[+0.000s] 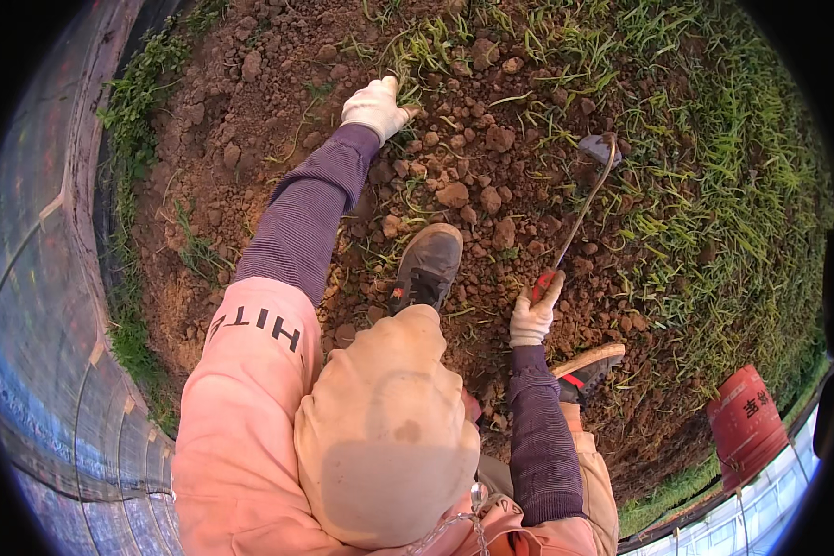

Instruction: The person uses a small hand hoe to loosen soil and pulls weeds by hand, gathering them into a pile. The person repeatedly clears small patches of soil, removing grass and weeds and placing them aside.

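Observation:
My left hand (377, 110), in a pale work glove, reaches out over broken soil. Its fingers and thumb close around a tuft of green grass (404, 78) at the edge of the weeds. Lower and to the right, my right hand (534, 316), also gloved, grips the red handle (543, 285) of a hand hoe. From there the hoe's thin bent metal shank (587, 201) runs up to a grey blade (600, 149), which rests among soil and grass. Brown clods (452, 194) lie between the two hands.
My dark shoes stand on the soil, one shoe (429, 267) between my arms and the other shoe (591, 368) below my right hand. Dense grass (723, 181) covers the right side. Plastic sheeting (35, 229) rises on the left. A red container (747, 424) bearing writing stands at lower right.

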Available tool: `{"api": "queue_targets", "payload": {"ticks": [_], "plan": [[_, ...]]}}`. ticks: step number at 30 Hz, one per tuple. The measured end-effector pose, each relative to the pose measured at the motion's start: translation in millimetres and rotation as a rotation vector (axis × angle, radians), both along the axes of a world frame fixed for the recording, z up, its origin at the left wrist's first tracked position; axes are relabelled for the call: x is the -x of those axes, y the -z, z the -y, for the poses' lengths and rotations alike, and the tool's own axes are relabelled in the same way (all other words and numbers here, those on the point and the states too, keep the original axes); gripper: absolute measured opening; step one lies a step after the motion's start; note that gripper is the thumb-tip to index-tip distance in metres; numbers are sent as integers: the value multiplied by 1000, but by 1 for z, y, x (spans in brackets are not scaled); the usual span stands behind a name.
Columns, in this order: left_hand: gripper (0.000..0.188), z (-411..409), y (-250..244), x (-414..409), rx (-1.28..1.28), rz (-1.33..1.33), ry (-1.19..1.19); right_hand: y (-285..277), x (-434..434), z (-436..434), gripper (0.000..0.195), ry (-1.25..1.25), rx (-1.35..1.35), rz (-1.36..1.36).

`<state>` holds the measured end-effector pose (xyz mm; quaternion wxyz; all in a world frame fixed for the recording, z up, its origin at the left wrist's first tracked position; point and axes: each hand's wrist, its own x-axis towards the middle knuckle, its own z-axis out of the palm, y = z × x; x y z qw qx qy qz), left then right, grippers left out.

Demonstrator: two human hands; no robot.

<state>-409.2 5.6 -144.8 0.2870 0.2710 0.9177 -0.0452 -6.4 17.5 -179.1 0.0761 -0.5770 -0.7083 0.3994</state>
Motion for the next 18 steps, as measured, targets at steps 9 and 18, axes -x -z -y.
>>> {"api": "queue_targets", "payload": {"ticks": [9, 18], "plan": [[59, 6, 53, 9, -675, 359, -581, -3, 6, 4, 71, 17, 103, 10], [43, -20, 27, -60, -208, 108, 164, -3, 7, 4, 71, 19, 26, 25]]}}
